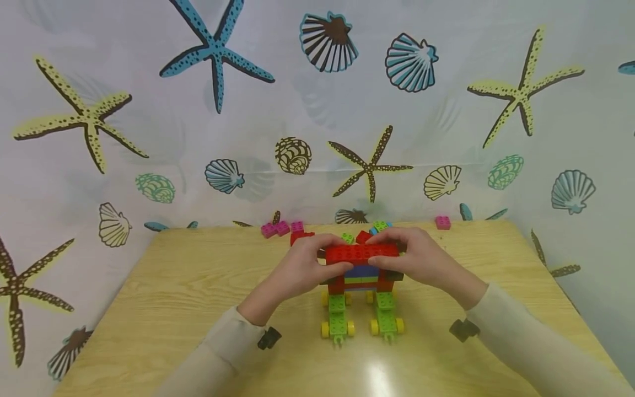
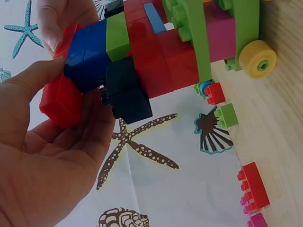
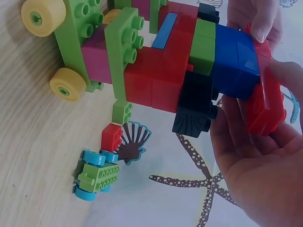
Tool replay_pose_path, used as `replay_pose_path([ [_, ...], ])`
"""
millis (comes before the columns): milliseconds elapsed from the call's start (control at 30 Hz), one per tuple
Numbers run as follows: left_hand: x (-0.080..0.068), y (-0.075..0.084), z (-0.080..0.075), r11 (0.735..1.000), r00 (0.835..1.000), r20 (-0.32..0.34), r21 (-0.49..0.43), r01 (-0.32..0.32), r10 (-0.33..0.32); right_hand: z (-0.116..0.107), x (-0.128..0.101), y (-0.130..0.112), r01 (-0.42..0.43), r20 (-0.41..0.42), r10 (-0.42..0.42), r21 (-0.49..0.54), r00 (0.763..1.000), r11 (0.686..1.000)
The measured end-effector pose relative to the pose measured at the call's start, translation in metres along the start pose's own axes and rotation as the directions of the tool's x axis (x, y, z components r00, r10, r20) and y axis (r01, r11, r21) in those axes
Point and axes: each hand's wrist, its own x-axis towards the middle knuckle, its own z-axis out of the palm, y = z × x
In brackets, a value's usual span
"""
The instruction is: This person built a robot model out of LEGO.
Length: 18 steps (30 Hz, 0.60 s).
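Observation:
A toy-brick build stands mid-table on two lime green wheeled bases (image 1: pixel 338 318) with yellow wheels (image 2: pixel 257 59). Above them come red bricks (image 3: pixel 154 78), a lime green layer (image 3: pixel 202 45), blue bricks (image 2: pixel 90 54) and black bricks (image 2: pixel 125 90) jutting out at the sides. Across the top lies a long red brick (image 1: pixel 356 253). My left hand (image 1: pixel 303 266) grips its left end, thumb on the near side and fingers behind. At the other end my right hand (image 1: pixel 424 258) holds it the same way. The palms partly hide the build's upper sides.
Pink bricks (image 1: pixel 268 230) and a red brick (image 2: pixel 253 187) lie along the table's back edge, left of the build. Behind it are a green brick (image 3: pixel 122 111), a small red brick (image 3: pixel 111 137) and a green car with blue wheels (image 3: pixel 100 176). Another pink brick (image 1: pixel 443 222) sits back right.

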Motion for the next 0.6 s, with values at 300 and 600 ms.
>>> replay_pose_path([
  [300,0.0013,-0.0013,0.0004,1.0,1.0,0.019,0.007,0.008,-0.008,0.0015,-0.0005,0.0027,-0.01,0.005,0.01,0.007,1.0,1.0],
  [600,0.0002,-0.0084,0.0057,0.991,0.996,-0.007,-0.1,0.085,-0.086,0.0021,-0.0004,0.0031,0.005,-0.017,-0.005,-0.006,1.0,1.0],
])
